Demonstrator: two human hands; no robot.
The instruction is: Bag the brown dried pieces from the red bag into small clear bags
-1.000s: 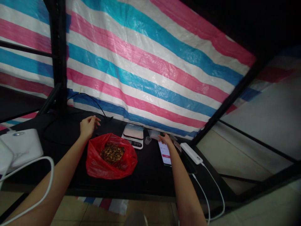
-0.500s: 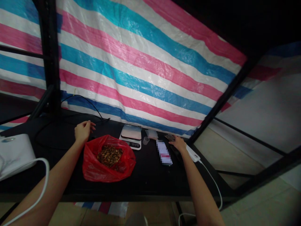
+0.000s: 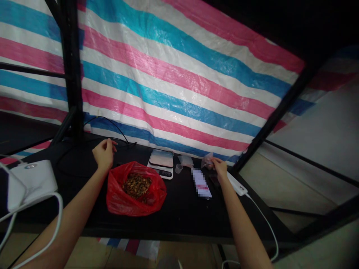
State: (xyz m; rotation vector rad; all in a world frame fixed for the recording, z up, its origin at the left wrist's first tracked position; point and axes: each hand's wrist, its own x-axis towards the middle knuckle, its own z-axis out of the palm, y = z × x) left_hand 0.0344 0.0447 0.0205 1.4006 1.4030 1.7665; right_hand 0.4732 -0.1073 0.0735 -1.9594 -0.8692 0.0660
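My left hand [image 3: 104, 154] is above the black tabletop, behind the red plastic bag [image 3: 114, 201]. Its fingers are loosely curled together and I see nothing in them. The bag stands open with brown, seed-like pieces [image 3: 137, 186] inside. On the right, my right hand [image 3: 220, 168] pinches a small clear plastic bag [image 3: 206, 161] with its fingertips; whatever is inside is too blurred to name. A white digital scale [image 3: 161, 158] sits behind the red bag. Beside the scale are a small clear cup [image 3: 178, 168] and a flat clear packet [image 3: 186, 161].
A phone [image 3: 201, 183] lies lit in front of the packet. A white power strip [image 3: 237, 184] with a cord is under my right wrist. At left stands a white device [image 3: 36, 179] with looping cables. Striped plastic sheeting [image 3: 168, 74] hangs behind the black table.
My right hand has raised the small clear bag slightly off its place at the table's back right. My left hand's fingers have curled in more. The whole view has shifted slightly.
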